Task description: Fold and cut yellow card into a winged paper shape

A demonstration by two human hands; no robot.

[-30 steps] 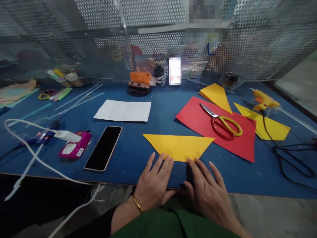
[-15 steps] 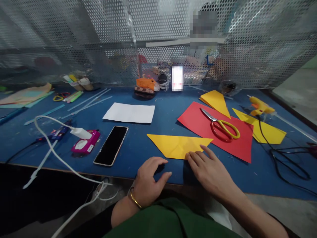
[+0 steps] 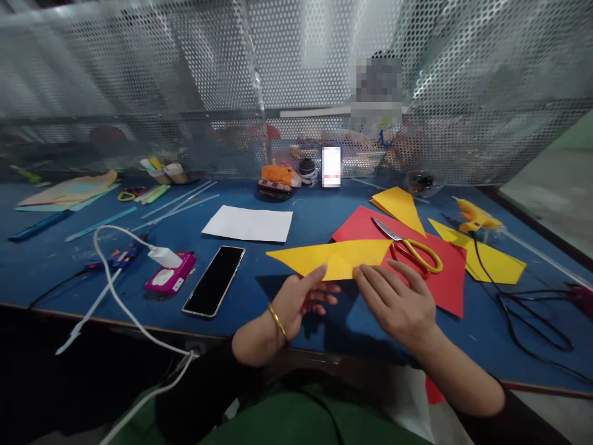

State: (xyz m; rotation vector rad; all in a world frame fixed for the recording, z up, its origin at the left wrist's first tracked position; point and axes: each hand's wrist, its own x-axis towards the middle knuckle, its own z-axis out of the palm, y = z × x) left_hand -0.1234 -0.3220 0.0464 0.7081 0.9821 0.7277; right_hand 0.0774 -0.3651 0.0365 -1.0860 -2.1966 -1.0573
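A folded sheet of yellow paper is raised above the blue table, its left point sticking out and a shadow beneath it. My left hand grips the lower edge, thumb on top and the other fingers underneath; a gold bangle circles that wrist. At the right part of the same edge, my right hand has its fingers pressed together on the paper, with its thumb hidden. Behind the paper's right end lie scissors with red and yellow handles, on a red sheet.
A black-screened phone and a pink power socket lie left. White paper is farther back. On the right are yellow folded pieces, a yellow glue gun and black cable. Perforated metal panels stand behind.
The yellow paper has come up off the table and tilted. My left hand, previously apart from it, now holds its edge. The camera view has shifted slightly.
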